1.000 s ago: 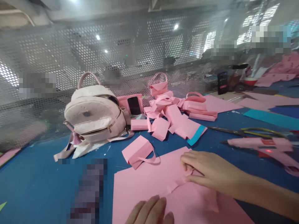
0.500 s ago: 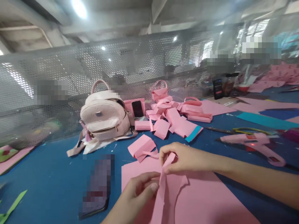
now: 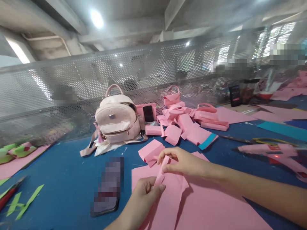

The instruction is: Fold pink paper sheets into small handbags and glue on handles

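Between my two hands is a piece of pink paper with a narrow folded edge. My left hand pinches the fold low down, thumb on top. Farther up, my right hand grips the upper end of the same fold between thumb and fingers. Under the piece lies a large pink sheet on the blue table. A folded pink paper box sits just beyond my right hand. The lower end of the held piece runs out of view.
A phone lies left of my hands. A pale pink backpack stands behind, beside a heap of pink paper pieces. At right are a pink glue gun and scissors; red-handled scissors and green strips lie left.
Both hands have closed in along the fold, and the held paper has turned to show more of its flat face. The view has swung left, bringing the red-handled scissors into sight.
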Action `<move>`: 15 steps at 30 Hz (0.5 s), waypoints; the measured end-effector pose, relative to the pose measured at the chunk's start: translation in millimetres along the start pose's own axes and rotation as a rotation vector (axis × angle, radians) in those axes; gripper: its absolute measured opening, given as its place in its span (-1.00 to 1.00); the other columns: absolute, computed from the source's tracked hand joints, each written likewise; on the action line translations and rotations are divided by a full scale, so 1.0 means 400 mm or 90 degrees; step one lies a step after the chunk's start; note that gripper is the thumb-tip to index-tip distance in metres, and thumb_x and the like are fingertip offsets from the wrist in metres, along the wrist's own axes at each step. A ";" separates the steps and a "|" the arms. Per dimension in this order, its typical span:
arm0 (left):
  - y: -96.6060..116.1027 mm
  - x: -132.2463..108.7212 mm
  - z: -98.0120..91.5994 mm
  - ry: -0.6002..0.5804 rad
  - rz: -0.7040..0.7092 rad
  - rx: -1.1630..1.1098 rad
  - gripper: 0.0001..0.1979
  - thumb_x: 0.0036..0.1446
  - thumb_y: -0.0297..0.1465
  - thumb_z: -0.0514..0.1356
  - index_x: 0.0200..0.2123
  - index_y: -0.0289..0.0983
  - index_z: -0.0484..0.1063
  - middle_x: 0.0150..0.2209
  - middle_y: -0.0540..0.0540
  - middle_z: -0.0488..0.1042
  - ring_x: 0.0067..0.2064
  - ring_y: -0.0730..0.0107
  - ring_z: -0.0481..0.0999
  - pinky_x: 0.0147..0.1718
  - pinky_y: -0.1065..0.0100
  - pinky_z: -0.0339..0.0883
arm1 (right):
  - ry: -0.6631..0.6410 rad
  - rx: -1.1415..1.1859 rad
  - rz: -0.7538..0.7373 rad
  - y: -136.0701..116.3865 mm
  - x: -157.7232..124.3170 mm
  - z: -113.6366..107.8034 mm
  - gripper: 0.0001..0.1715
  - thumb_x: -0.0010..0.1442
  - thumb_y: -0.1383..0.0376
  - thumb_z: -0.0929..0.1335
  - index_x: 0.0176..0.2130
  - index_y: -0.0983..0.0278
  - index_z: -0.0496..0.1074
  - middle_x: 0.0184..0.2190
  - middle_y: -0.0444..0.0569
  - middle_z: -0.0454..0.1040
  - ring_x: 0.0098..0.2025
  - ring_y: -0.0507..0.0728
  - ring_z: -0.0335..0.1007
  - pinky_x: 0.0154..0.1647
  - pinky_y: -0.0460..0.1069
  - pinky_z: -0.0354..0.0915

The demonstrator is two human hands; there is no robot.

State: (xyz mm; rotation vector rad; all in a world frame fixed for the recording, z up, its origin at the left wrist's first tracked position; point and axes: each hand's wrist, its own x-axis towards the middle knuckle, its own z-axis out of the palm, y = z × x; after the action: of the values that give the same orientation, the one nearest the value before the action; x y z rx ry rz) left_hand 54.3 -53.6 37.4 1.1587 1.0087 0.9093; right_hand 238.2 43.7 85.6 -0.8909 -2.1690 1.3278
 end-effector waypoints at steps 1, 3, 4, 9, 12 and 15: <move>-0.003 0.000 0.001 -0.006 0.000 -0.002 -0.40 0.04 0.16 0.31 -0.47 -0.31 0.39 -0.51 0.05 0.24 -0.44 0.47 0.25 -0.41 0.44 0.18 | 0.002 0.002 0.011 0.001 -0.002 0.000 -0.78 0.03 0.28 0.49 -0.24 0.26 0.57 -0.29 -0.09 0.55 -0.22 0.15 0.41 -0.24 -0.04 0.24; -0.006 0.001 0.003 -0.027 -0.006 -0.010 -0.42 0.08 0.14 0.30 -0.42 -0.32 0.40 -0.48 0.02 0.28 -0.43 0.46 0.27 -0.39 0.42 0.18 | 0.005 0.007 0.032 0.004 -0.005 0.001 -0.81 0.01 0.27 0.50 -0.30 0.27 0.59 -0.40 -0.12 0.51 -0.30 0.12 0.36 -0.33 -0.05 0.19; -0.006 0.001 0.002 -0.035 -0.013 -0.006 -0.42 0.09 0.14 0.29 -0.40 -0.31 0.39 -0.48 0.02 0.27 -0.44 0.47 0.24 -0.40 0.42 0.15 | 0.006 0.012 0.042 0.005 -0.007 0.004 -0.83 0.01 0.27 0.50 -0.32 0.27 0.60 -0.42 -0.12 0.49 -0.32 0.12 0.35 -0.34 -0.06 0.18; 0.004 0.004 -0.005 0.018 0.007 0.128 -0.32 0.11 0.27 0.14 -0.56 -0.19 0.03 -0.54 0.13 -0.06 -0.47 0.53 -0.11 -0.51 0.38 -0.22 | -0.004 0.066 0.052 0.006 -0.022 0.029 -0.82 -0.01 0.25 0.54 -0.33 0.23 0.60 -0.36 -0.08 0.51 -0.16 0.19 0.41 -0.20 -0.03 0.25; 0.006 0.005 -0.005 0.036 0.021 0.167 -0.31 0.13 0.28 0.10 -0.57 -0.18 -0.03 -0.54 0.14 -0.13 -0.47 0.51 -0.17 -0.50 0.35 -0.26 | -0.017 0.099 0.052 0.000 -0.031 0.043 -0.82 0.00 0.24 0.54 -0.33 0.21 0.58 -0.28 -0.05 0.51 -0.07 0.22 0.40 -0.11 -0.01 0.27; 0.006 0.003 0.002 0.053 0.024 0.191 -0.32 0.15 0.27 0.09 -0.57 -0.19 -0.01 -0.55 0.14 -0.11 -0.47 0.51 -0.15 -0.50 0.34 -0.24 | -0.016 0.127 0.069 -0.001 -0.036 0.051 -0.83 0.01 0.25 0.53 -0.33 0.21 0.56 -0.27 -0.04 0.51 -0.04 0.23 0.40 -0.06 0.02 0.27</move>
State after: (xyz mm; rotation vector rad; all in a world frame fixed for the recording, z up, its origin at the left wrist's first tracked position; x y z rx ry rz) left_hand 55.2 -52.2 39.6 1.4020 1.2249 0.8606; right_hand 234.6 20.9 76.3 -0.9267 -1.9881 1.5837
